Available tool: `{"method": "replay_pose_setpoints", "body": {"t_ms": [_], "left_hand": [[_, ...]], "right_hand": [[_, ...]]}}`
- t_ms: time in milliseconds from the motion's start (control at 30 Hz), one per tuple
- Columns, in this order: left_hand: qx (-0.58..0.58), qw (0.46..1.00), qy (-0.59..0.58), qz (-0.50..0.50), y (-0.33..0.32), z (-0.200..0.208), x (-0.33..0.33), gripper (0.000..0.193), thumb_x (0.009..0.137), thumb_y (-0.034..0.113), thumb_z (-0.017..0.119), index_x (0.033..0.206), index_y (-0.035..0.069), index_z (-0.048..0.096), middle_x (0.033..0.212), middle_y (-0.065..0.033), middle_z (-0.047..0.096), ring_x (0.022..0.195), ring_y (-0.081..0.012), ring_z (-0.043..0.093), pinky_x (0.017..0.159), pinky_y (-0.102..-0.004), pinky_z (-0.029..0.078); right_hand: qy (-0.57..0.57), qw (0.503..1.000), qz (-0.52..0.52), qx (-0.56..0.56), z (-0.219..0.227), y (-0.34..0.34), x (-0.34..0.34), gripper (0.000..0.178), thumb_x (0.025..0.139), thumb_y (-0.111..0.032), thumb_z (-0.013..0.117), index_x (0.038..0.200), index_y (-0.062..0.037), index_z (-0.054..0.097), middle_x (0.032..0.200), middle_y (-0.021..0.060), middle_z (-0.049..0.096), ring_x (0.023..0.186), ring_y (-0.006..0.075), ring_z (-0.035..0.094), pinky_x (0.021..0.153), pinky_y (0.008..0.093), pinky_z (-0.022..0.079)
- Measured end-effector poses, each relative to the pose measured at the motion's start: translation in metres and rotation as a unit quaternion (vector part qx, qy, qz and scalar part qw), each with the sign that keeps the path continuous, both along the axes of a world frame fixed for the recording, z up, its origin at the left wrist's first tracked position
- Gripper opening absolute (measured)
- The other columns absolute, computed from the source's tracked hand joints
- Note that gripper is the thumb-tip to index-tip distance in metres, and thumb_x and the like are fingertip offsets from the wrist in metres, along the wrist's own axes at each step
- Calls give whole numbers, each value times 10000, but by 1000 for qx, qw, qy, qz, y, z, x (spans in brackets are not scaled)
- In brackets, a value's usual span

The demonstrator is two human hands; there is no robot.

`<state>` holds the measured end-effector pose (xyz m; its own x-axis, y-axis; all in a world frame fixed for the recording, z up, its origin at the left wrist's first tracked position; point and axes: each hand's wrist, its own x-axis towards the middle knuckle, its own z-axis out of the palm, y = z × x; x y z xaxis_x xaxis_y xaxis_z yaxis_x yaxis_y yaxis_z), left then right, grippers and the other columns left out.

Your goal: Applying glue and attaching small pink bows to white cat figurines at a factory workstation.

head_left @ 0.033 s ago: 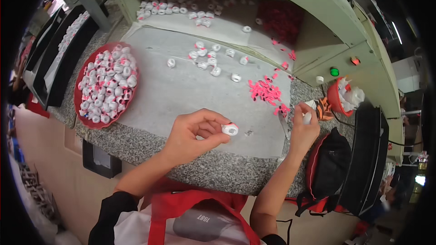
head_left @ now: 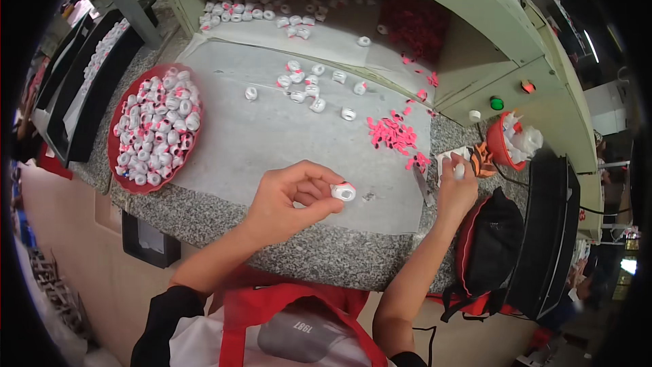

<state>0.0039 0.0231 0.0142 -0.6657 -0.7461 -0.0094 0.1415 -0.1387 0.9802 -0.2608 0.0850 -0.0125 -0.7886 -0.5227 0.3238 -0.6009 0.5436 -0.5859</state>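
Between the thumb and fingertips of my left hand [head_left: 285,204] is a small white ring-shaped piece [head_left: 345,192] with a dark hole and a pink-red edge. It is held above the pale sheet [head_left: 231,143]. At the right, the fingers of my right hand [head_left: 456,197] are closed around a small whitish object [head_left: 459,171], its kind hard to make out. A white pad [head_left: 446,157] lies just beyond that hand. Beside it rests a slim metal tool [head_left: 424,187]. Small pink pieces [head_left: 392,132] are heaped on the sheet, with several loose white ring pieces [head_left: 312,90] farther left.
A red basket [head_left: 114,160] full of white pieces stands at the left. Under the green-grey shelf [head_left: 468,13] are more white pieces and a dark pink pile [head_left: 414,27]. A red bowl [head_left: 498,143], an orange-black striped item [head_left: 483,161] and a black bag [head_left: 494,238] are at the right.
My right hand has shifted slightly, and more of the metal tool and the white pad shows beside it. My left hand still holds the white ring piece. The whole view has moved a little.
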Motion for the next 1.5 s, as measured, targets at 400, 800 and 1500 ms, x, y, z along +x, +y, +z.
{"method": "replay_pose_setpoints", "body": {"t_ms": [400,800,1500], "left_hand": [[-98,992,-76,19,17,0,-31,212,712,-28,625,912,-19,555,775,-54,597,743,-97,600,678,-222,506],[5,1000,-24,-2,13,-3,-21,252,732,-93,572,974,-36,534,858,-64,558,811,-125,586,736,-249,500],[156,985,77,-3,2,-8,-20,229,725,-54,609,940,-17,538,904,-83,586,808,-145,592,719,-261,487]], "right_hand": [[-421,846,295,-141,47,16,68,167,690,-60,672,826,-3,595,641,10,556,540,56,468,501,199,383],[-582,747,304,-104,35,5,83,151,737,-87,654,813,23,585,669,70,596,555,103,559,477,213,459],[-678,643,311,-173,30,1,87,96,741,-42,598,801,23,561,697,141,591,531,220,594,490,323,519]]}}
